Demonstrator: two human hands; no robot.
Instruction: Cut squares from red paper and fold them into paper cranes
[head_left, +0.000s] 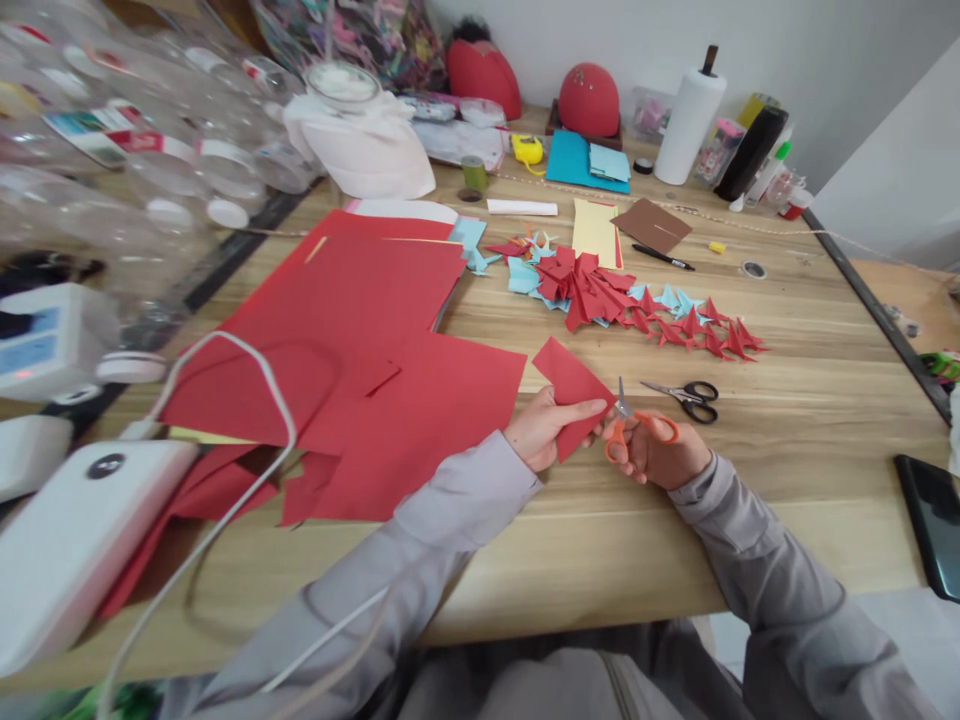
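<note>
My left hand [546, 428] pinches a folded piece of red paper [574, 385], its index finger stretched along the surface. In my right hand [667, 458] is a pair of orange-handled scissors [622, 408], with fingers through the loops. The blades point up and stand close to the paper's right corner; whether they touch it I cannot tell. Just beyond the right hand lies a second pair of scissors [694, 400] with black handles. Large red paper sheets [442, 410] spread to the left. Folded red paper pieces [589, 285] and light-blue ones [671, 298] are heaped farther back.
Clear plastic bottles [232, 170] crowd the left side. A white power bank [90, 540] with a cable sits at the front left. Behind are a black pen [664, 257], brown paper [652, 225], a yellow tape measure [527, 150] and a white roll [690, 125]. A phone [930, 520] lies right.
</note>
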